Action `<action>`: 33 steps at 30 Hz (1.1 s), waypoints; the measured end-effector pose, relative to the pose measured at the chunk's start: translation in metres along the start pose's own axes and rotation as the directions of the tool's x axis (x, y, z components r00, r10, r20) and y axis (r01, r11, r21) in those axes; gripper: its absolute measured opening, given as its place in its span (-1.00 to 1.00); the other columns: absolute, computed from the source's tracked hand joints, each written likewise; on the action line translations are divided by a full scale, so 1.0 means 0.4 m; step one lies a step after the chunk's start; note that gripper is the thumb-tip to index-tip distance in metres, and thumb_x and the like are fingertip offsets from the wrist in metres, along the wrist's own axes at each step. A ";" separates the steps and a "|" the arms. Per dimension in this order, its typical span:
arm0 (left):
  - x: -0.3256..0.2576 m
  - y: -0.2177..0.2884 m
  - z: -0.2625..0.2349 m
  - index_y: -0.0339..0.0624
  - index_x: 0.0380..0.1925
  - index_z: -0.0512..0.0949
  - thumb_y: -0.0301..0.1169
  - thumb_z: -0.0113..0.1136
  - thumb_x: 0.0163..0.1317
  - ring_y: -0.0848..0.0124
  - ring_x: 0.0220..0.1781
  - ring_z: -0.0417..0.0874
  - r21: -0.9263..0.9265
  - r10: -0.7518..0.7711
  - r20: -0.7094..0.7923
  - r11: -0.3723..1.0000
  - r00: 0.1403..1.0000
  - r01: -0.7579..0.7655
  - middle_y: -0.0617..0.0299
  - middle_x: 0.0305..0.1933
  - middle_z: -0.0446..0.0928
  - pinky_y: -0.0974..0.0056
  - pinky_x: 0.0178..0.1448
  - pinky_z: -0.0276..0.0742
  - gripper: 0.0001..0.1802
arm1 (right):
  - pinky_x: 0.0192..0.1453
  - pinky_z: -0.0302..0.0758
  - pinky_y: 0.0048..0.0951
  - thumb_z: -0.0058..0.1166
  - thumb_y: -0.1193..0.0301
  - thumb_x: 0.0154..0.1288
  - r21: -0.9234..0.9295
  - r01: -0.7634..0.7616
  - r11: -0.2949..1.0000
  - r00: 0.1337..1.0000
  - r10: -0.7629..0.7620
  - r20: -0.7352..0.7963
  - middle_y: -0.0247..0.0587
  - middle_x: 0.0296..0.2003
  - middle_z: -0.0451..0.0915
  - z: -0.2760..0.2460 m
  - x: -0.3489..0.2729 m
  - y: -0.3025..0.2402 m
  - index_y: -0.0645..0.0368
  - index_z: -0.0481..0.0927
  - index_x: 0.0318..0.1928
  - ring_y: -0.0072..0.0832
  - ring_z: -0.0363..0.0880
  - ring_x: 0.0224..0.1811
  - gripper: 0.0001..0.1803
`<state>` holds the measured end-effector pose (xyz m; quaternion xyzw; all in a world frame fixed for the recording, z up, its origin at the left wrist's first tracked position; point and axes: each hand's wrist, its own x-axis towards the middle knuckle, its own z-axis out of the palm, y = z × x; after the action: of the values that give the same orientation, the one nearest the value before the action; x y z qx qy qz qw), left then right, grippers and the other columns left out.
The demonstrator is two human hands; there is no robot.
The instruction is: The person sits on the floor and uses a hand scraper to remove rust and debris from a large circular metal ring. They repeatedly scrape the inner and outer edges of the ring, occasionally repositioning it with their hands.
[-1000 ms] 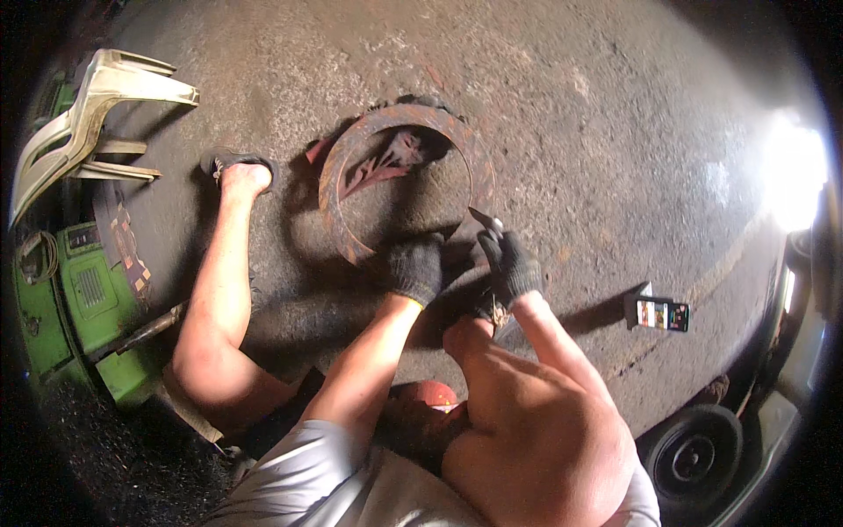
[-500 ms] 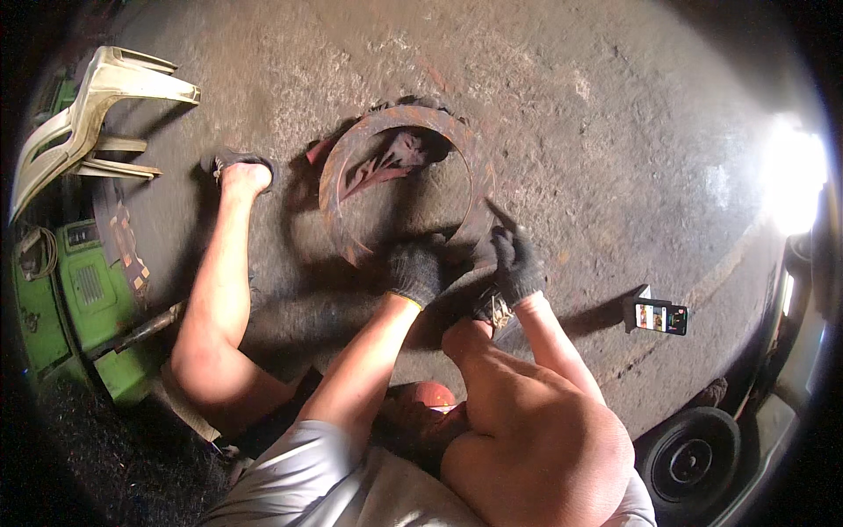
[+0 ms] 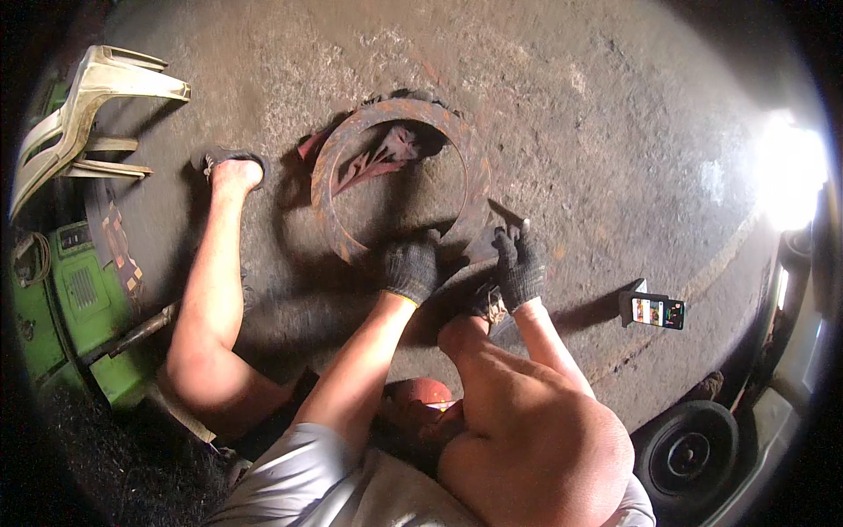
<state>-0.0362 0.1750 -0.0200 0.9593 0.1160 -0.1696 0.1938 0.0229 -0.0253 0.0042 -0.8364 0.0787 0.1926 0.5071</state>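
Note:
A flat, rusty metal ring (image 3: 329, 180) is propped above the concrete floor, over a dark red cloth (image 3: 382, 158). My left hand (image 3: 411, 270), in a black knit glove, is closed on the ring's near edge; its fingertips are hidden. Just right of the ring, my right hand (image 3: 522, 270), gloved alike, has its fingers bent together. A small pale tip shows at these fingers, but what they hold is too small to make out. A dark, narrow flat piece (image 3: 507, 212) lies just beyond them.
A pale plastic chair (image 3: 97, 83) lies at the far left, above green machinery (image 3: 83, 290). On the right, a phone (image 3: 657, 311) stands propped on the concrete floor (image 3: 597, 158). A wheel (image 3: 688, 455) is at the lower right. My legs flank the work, with a reddish rounded object (image 3: 421, 392) between them.
The whole view has shifted slightly. My left hand stays at the ring's near edge. The right fingers have moved a little, and a pale tip now shows at them.

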 end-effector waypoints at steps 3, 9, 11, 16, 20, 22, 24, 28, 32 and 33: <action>-0.006 -0.006 0.006 0.01 -0.11 0.68 -0.17 0.23 0.28 -0.07 -0.31 0.77 0.007 0.113 -0.172 0.993 0.979 -0.114 -0.02 -0.37 0.72 -0.14 -0.22 0.64 -0.74 | 0.11 0.58 -0.25 0.09 0.15 0.60 0.234 0.049 0.971 0.999 -0.043 -0.031 0.07 -0.07 0.74 0.013 0.016 -0.007 0.08 0.60 0.25 -0.20 0.76 0.04 -0.61; 0.002 -0.017 0.016 -0.01 -0.18 0.67 -0.24 0.25 0.20 -0.10 -0.26 0.76 0.051 0.078 -0.077 0.996 0.994 -0.074 -0.02 -0.32 0.72 -0.18 -0.15 0.62 -0.78 | 0.05 0.55 -0.14 0.06 0.10 0.58 -0.046 -0.004 0.999 1.000 0.005 0.029 0.15 -0.14 0.66 0.003 0.039 -0.006 -0.03 0.59 0.31 0.04 0.66 -0.03 -0.57; 0.000 -0.019 0.017 -0.04 -0.15 0.68 -0.33 0.18 0.24 -0.14 -0.30 0.73 0.045 0.103 -0.094 0.994 0.990 -0.099 -0.06 -0.36 0.70 -0.21 -0.17 0.59 -0.79 | 0.09 0.53 0.03 0.06 0.01 0.58 0.041 0.066 0.997 0.997 -0.067 0.036 0.16 0.02 0.69 0.000 0.035 0.000 -0.08 0.60 0.30 0.22 0.63 0.15 -0.55; -0.010 -0.017 0.010 -0.05 -0.18 0.67 -0.34 0.18 0.23 -0.15 -0.33 0.72 0.057 0.145 -0.215 0.989 0.966 -0.136 -0.06 -0.39 0.68 -0.21 -0.20 0.58 -0.80 | 0.08 0.59 -0.25 0.07 0.16 0.60 -0.177 0.085 0.981 0.996 -0.081 0.026 -0.08 -0.14 0.74 -0.001 0.029 0.007 0.19 0.59 0.19 -0.26 0.74 -0.03 -0.60; -0.008 -0.008 0.004 -0.02 -0.22 0.66 -0.24 0.28 0.15 -0.11 -0.33 0.73 0.061 0.121 -0.121 0.992 0.985 -0.115 -0.02 -0.37 0.69 -0.20 -0.22 0.58 -0.78 | 0.10 0.59 -0.23 0.06 0.16 0.61 -0.350 -0.103 0.931 0.993 0.118 0.024 -0.02 -0.10 0.75 -0.007 0.032 0.018 0.22 0.57 0.23 -0.29 0.75 0.02 -0.57; -0.006 -0.007 0.008 -0.02 -0.21 0.66 -0.24 0.30 0.14 -0.12 -0.33 0.73 0.064 0.107 -0.185 0.993 0.977 -0.097 -0.04 -0.37 0.70 -0.20 -0.22 0.58 -0.76 | 0.11 0.60 -0.19 0.06 0.15 0.61 -0.049 0.041 0.998 0.999 -0.040 0.021 0.01 -0.06 0.74 -0.008 0.030 0.029 0.22 0.55 0.26 -0.21 0.75 0.03 -0.55; -0.010 -0.011 0.016 -0.04 -0.20 0.66 -0.27 0.30 0.14 -0.12 -0.32 0.73 0.028 0.109 -0.150 0.994 0.983 -0.106 -0.06 -0.36 0.70 -0.19 -0.21 0.59 -0.77 | 0.09 0.61 -0.20 0.06 0.17 0.60 -0.167 0.021 0.986 0.995 -0.005 0.095 0.04 0.00 0.72 -0.005 0.027 0.040 0.17 0.51 0.32 -0.15 0.75 0.05 -0.55; -0.006 -0.021 0.028 -0.06 -0.16 0.66 -0.24 0.36 0.12 -0.12 -0.31 0.74 0.127 0.107 -0.162 0.988 0.981 -0.087 -0.08 -0.35 0.70 -0.20 -0.19 0.61 -0.70 | 0.06 0.61 -0.18 0.06 0.13 0.59 -0.498 0.187 0.847 0.976 -0.102 0.193 0.00 -0.01 0.74 0.007 0.041 0.045 0.12 0.51 0.33 -0.12 0.75 -0.02 -0.52; -0.002 -0.008 -0.002 -0.06 -0.19 0.71 -0.16 0.37 0.13 -0.11 -0.27 0.76 0.091 0.054 -0.031 0.995 0.998 -0.051 -0.10 -0.31 0.72 -0.20 -0.15 0.63 -0.69 | -0.01 0.62 -0.16 0.09 -0.03 0.55 -0.099 0.095 0.991 0.995 -0.090 0.054 -0.01 -0.05 0.77 0.022 0.089 0.015 0.11 0.53 0.33 -0.02 0.76 -0.07 -0.42; -0.002 0.001 -0.015 -0.06 -0.20 0.72 -0.14 0.37 0.15 -0.10 -0.26 0.77 0.080 0.048 -0.037 0.996 0.998 -0.045 -0.10 -0.30 0.72 -0.20 -0.15 0.63 -0.70 | -0.04 0.63 -0.19 0.09 -0.03 0.55 -0.291 0.038 0.956 0.994 -0.006 0.112 -0.03 -0.07 0.77 0.024 0.108 0.005 0.11 0.54 0.32 -0.11 0.77 -0.09 -0.43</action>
<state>-0.0353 0.1770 -0.0146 0.9717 0.0904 -0.1508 0.1574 0.0594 -0.0151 -0.0187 -0.8912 0.0120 0.2422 0.3833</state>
